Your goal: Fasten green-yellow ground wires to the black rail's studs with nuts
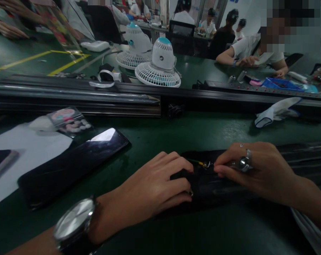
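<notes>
A long black piece (219, 189) lies across the bench in front of me. My left hand (160, 180), with a watch (76, 221) at its wrist, grips the near-left part of this piece between thumb and bent fingers. Short yellow-green wire (200, 163) and a small shiny metal bit show on top, between my two hands. My right hand (258, 171) is closed in a pinch just right of the wire. A slim tool-like thing with a rounded metallic end sits in that pinch; its kind is unclear.
Left of my hands are a dark phone-like slab (77, 166), a white sheet (6, 170) and a clear bag (70, 122). Long dark profiles (75, 101) run across behind. Two white fans (159, 67) stand beyond, and a white glove (277, 111) lies right. A co-worker (256, 53) sits opposite.
</notes>
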`<state>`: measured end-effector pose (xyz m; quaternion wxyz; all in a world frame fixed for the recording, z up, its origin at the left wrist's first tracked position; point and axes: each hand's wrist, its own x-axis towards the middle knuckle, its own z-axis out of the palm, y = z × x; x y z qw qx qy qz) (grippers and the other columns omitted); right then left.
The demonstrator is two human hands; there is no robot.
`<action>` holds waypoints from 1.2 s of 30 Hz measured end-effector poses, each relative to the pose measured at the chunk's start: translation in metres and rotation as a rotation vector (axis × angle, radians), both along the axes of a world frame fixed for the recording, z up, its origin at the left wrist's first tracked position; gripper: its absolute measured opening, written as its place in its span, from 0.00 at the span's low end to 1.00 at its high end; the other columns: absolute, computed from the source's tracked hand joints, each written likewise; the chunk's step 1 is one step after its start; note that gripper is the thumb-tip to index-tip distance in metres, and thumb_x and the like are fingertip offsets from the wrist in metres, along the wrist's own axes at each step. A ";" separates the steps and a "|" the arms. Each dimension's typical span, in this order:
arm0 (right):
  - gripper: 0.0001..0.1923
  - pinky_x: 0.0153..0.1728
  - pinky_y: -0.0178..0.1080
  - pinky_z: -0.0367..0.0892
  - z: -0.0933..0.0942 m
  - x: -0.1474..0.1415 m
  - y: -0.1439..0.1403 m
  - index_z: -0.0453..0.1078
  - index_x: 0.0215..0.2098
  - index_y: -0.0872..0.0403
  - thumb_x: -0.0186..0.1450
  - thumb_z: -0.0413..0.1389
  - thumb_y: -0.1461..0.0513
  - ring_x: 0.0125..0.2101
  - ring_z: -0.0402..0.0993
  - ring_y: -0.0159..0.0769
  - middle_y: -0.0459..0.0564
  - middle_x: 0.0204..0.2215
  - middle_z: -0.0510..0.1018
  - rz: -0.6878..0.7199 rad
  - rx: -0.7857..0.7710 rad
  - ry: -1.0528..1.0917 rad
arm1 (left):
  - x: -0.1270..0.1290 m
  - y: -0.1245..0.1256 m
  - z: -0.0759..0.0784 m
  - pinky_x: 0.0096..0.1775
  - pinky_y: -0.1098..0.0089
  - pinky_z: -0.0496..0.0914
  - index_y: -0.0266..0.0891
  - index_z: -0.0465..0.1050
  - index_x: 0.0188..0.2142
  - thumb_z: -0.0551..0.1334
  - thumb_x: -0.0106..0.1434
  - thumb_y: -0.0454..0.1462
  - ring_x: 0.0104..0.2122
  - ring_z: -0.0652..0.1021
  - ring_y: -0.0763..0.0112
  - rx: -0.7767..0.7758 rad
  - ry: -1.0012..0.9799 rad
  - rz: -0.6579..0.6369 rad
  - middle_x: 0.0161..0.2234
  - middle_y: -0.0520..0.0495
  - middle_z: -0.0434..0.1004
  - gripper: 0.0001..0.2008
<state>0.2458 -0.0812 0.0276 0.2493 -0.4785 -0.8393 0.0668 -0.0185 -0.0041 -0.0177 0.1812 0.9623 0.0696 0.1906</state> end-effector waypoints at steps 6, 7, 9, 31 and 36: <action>0.06 0.33 0.37 0.62 0.000 0.004 0.001 0.70 0.41 0.53 0.75 0.52 0.62 0.28 0.72 0.31 0.44 0.29 0.79 0.155 -0.058 -0.068 | -0.002 0.002 0.001 0.51 0.62 0.69 0.43 0.76 0.46 0.60 0.71 0.32 0.51 0.72 0.63 -0.096 0.029 -0.061 0.55 0.45 0.71 0.08; 0.04 0.35 0.38 0.62 0.002 0.007 0.001 0.70 0.42 0.53 0.75 0.53 0.63 0.30 0.73 0.32 0.45 0.31 0.79 0.188 -0.080 -0.076 | -0.003 0.002 0.002 0.51 0.63 0.69 0.45 0.76 0.47 0.60 0.69 0.30 0.52 0.72 0.63 -0.115 0.044 -0.065 0.56 0.45 0.71 0.11; 0.04 0.38 0.39 0.63 0.007 0.012 0.001 0.69 0.45 0.52 0.74 0.53 0.64 0.33 0.74 0.34 0.46 0.34 0.80 0.228 -0.118 -0.098 | -0.003 0.003 0.004 0.52 0.63 0.70 0.47 0.75 0.51 0.60 0.66 0.26 0.53 0.72 0.63 -0.147 0.057 -0.071 0.58 0.45 0.69 0.18; 0.09 0.26 0.38 0.71 0.002 0.018 0.012 0.80 0.35 0.47 0.69 0.62 0.53 0.23 0.80 0.36 0.43 0.27 0.84 -0.155 -0.133 -0.016 | -0.001 0.002 -0.002 0.51 0.62 0.70 0.43 0.75 0.44 0.62 0.71 0.35 0.52 0.72 0.64 -0.083 -0.007 -0.022 0.56 0.45 0.70 0.04; 0.14 0.24 0.38 0.70 0.000 0.008 0.007 0.80 0.33 0.48 0.69 0.60 0.49 0.20 0.78 0.35 0.45 0.24 0.83 -0.143 0.005 -0.088 | 0.000 0.003 -0.002 0.52 0.62 0.69 0.42 0.75 0.44 0.61 0.72 0.36 0.53 0.72 0.64 -0.081 -0.007 -0.026 0.55 0.45 0.71 0.04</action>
